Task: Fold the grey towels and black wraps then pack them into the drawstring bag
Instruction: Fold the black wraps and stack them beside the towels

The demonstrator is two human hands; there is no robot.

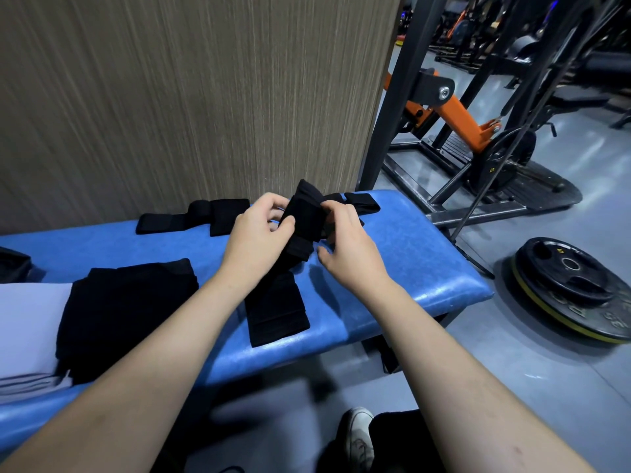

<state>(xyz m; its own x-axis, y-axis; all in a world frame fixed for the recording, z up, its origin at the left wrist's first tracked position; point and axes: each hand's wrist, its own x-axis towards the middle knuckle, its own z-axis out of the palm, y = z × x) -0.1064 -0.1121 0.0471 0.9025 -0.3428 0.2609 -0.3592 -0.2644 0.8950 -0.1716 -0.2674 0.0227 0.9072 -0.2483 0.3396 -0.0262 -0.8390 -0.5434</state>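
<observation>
Black and limp, the wrap (300,233) you are working on hangs from both hands above the blue bench (426,254), its lower end trailing down onto the padding near the front edge. Your left hand (259,233) has its fingers and thumb curled round the wrap's upper part, and your right hand (345,240) pinches the same upper part from the other side, with its lower fingers loose. You should expect soft, light, stretchy cloth: it will sag and slide open wherever you leave it unsupported, so I would take it at the fold line and keep the layers pressed flat rather than lifting by a corner. A second wrap (194,216) lies uncoiled at the back of the bench, beside the wood-grain wall (170,97), and another black strip shows behind your hands. A folded dark stack (126,315) sits to your left, partly over a pale folded towel (30,332). I cannot see the drawstring bag for certain. Weight plates (573,285) lie on the floor at right.
</observation>
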